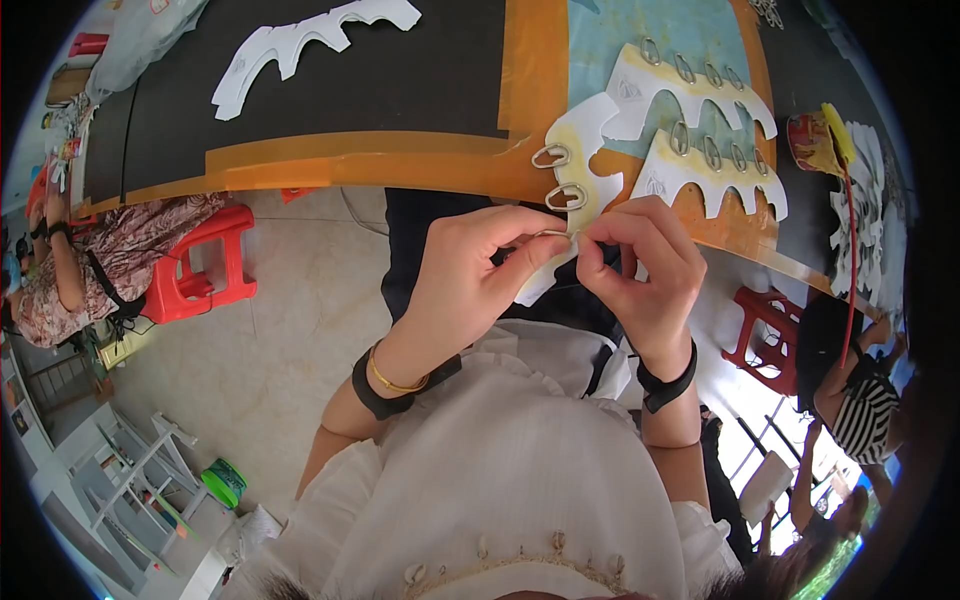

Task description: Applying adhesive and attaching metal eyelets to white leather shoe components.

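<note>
A white scalloped strip [590, 125] with yellowish stains hangs over the near table edge, its lower end between my hands. Two oval metal rings [566, 197] sit along its left edge. My left hand [485, 260] is closed, thumb and forefinger pinching another thin metal ring [553, 233] against the strip. The fingers of my right hand [650, 265] are closed in a pinch at the strip's right side; the fingertips hide the exact contact. Beyond them lie two similar strips, an upper one [630, 85] and a lower one [665, 180], each bearing several metal rings.
Another white scalloped strip [265, 55] lies on the dark table [400, 90], edged with orange tape [350, 148]. At right are a red and yellow container [812, 143] and stacked white strips [860, 220]. Red stools [205, 265] and other people sit on both sides.
</note>
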### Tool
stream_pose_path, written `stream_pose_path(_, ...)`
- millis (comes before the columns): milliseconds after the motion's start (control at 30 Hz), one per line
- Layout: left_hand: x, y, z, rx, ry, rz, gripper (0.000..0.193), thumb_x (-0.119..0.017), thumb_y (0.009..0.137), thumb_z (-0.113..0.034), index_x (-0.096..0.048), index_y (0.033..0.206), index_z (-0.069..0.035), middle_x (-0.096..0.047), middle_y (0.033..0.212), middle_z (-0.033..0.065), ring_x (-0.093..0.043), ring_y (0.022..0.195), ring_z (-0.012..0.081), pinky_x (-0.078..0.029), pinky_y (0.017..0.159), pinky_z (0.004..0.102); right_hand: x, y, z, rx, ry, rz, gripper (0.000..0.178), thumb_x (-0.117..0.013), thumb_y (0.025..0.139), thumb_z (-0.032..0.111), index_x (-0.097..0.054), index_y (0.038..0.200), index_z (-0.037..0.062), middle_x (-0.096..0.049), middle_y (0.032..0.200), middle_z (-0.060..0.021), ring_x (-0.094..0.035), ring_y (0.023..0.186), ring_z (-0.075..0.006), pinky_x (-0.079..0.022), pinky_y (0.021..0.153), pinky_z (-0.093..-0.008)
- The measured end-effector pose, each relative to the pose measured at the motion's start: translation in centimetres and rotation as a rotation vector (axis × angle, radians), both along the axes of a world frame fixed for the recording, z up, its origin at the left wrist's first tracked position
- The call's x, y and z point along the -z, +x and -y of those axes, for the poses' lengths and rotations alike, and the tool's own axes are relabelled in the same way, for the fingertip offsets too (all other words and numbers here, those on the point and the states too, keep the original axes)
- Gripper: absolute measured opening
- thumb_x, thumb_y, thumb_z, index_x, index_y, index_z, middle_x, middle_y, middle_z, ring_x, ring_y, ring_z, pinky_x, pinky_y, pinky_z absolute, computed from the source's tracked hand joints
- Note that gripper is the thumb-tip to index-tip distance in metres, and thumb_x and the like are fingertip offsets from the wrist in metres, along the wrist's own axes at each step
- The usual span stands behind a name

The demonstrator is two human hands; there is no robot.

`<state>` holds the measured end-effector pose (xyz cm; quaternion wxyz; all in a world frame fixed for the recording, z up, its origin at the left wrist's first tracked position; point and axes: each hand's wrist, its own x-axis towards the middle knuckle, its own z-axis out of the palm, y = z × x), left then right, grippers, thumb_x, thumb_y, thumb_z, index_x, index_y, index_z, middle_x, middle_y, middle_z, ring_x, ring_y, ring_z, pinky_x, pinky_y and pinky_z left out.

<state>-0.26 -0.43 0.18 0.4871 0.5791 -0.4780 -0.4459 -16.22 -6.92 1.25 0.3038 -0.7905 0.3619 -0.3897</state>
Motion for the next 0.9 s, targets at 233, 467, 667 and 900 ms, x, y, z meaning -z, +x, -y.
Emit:
stream_pose_path(233, -0.5, 0.3, -0.3, 0.072, 0.023, -0.012, 0.014, -0.067, 0.083, -0.006, -0.065, 0.094, 0.001, -0.066, 0.080, 0.0090, -0.061, 0.066, 0.0110, -0.048, 0.061, 0.0221, -1.2, 0.1, -0.2, -0.052, 0.219, -0.067, 0.015, -0.069, 0.067, -0.005, -0.061, 0.076, 0.0038, -0.056, 0.075, -0.0011, -0.049, 0.055, -0.0077, -0.038, 0.047, -0.0200)
stream_pose_path(467, -0.6, -0.1, -0.4, 0.097, 0.062, -0.214, 0.014, -0.066, 0.084, -0.007, -0.064, 0.093, 0.004, -0.067, 0.083, 0.0064, -0.063, 0.073, 0.0093, -0.049, 0.067, 0.0222, -2.1, -0.4, 0.4, -0.060, 0.362, -0.123, 0.011, -0.068, 0.069, -0.004, -0.062, 0.076, 0.0030, -0.056, 0.070, -0.0017, -0.046, 0.052, -0.0086, -0.040, 0.050, -0.0208)
stream_pose_path(667, 1.0, -1.0, -0.4, 0.028, 0.108, -0.406, 0.011, -0.065, 0.084, -0.003, -0.063, 0.091, 0.005, -0.066, 0.083, 0.0049, -0.061, 0.075, 0.0067, -0.049, 0.070, 0.0214, -2.1, -0.4, 0.0, -0.028, 0.380, -0.123, 0.011, -0.069, 0.071, -0.004, -0.064, 0.078, 0.0026, -0.057, 0.070, -0.0017, -0.046, 0.052, -0.0085, -0.038, 0.049, -0.0197)
stream_pose_path(900, 0.8, -1.9, -0.3, -0.084, 0.087, -0.524, 0.010, -0.063, 0.086, -0.002, -0.061, 0.094, 0.004, -0.065, 0.085, 0.0049, -0.060, 0.078, 0.0063, -0.047, 0.070, 0.0200, -1.3, -0.4, -2.4, 0.167, 0.320, -0.002, 0.019, -0.079, 0.068, 0.004, -0.064, 0.080, 0.0023, -0.059, 0.073, -0.0017, -0.052, 0.056, -0.0074, -0.040, 0.048, -0.0196)
